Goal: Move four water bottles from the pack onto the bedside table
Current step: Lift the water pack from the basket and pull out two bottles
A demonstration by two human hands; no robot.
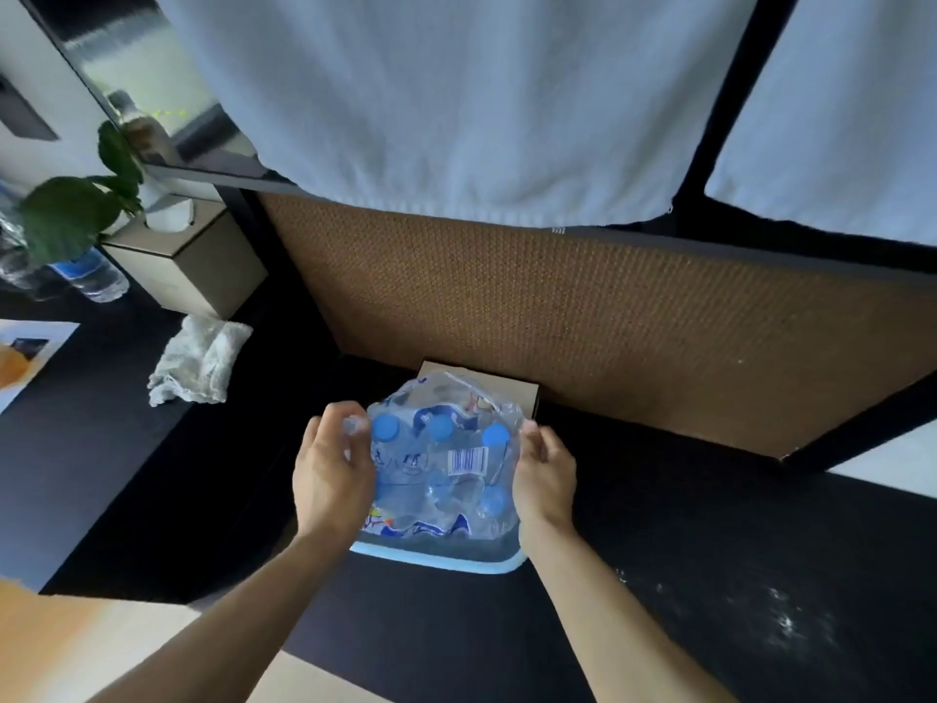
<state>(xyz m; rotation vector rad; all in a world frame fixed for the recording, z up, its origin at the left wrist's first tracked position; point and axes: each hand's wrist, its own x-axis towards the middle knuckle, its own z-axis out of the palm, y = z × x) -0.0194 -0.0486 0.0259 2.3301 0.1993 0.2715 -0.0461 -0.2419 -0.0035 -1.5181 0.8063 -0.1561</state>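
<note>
I have both hands down at the pack (443, 461) of water bottles, which stands on the dark floor in front of the woven brown panel (583, 327), with a small cardboard box (517, 393) just behind it. My left hand (332, 466) is curled against the pack's left side, fingers bent around the plastic wrap near the top corner, so it is gripping the wrap rather than lying flat. My right hand (545, 474) presses on the right side, fingers partly open and cupped along the wrap; I cannot tell whether it has pinched any plastic. Through the clear wrap I see blue caps (385, 427) and a barcode label (469, 459). The wrap is crumpled and bunched at the top. The bedside surface (76, 449) lies to the left, dark and low, and on it I see a crumpled white cloth (200, 365), a tan tissue box (190, 263), a leafy green plant (76, 210), a printed sheet (25, 360) and at least one loose bottle (94, 276) with a blue label at the far left edge. White bedding (456, 104) hangs above the panel.
</note>
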